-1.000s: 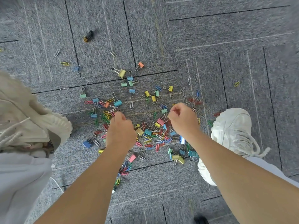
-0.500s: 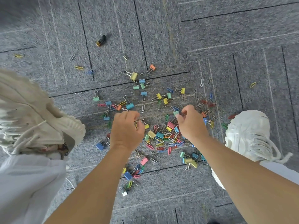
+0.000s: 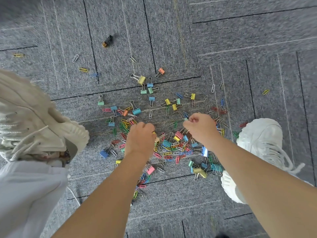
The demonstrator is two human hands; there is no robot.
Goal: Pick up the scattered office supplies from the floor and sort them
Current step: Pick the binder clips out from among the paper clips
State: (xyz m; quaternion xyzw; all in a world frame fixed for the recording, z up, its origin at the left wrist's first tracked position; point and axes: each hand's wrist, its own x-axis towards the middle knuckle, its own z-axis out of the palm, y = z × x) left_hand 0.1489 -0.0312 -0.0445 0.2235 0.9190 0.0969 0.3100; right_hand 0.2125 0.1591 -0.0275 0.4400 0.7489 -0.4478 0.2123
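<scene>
Several coloured binder clips and paper clips (image 3: 173, 145) lie scattered on the grey carpet between my feet. My left hand (image 3: 139, 140) hovers over the left side of the heap with its fingers curled under; a yellow clip (image 3: 153, 132) peeks out at its thumb side. My right hand (image 3: 199, 129) is over the right side of the heap, and its fingertips pinch a small green clip (image 3: 186, 119). What else either palm holds is hidden. A larger yellow binder clip (image 3: 141, 79) and an orange one (image 3: 161, 70) lie further out.
A small black and gold battery (image 3: 107, 41) lies far up the carpet (image 3: 223, 40). Stray paper clips (image 3: 75, 58) reach out to the left and right. My left shoe (image 3: 42, 126) and right shoe (image 3: 259, 140) flank the heap.
Both hands stay over the heap. The left hand's fingers loosened half a second ago and have curled tight again. The right hand's fingertips now pinch a green clip.
</scene>
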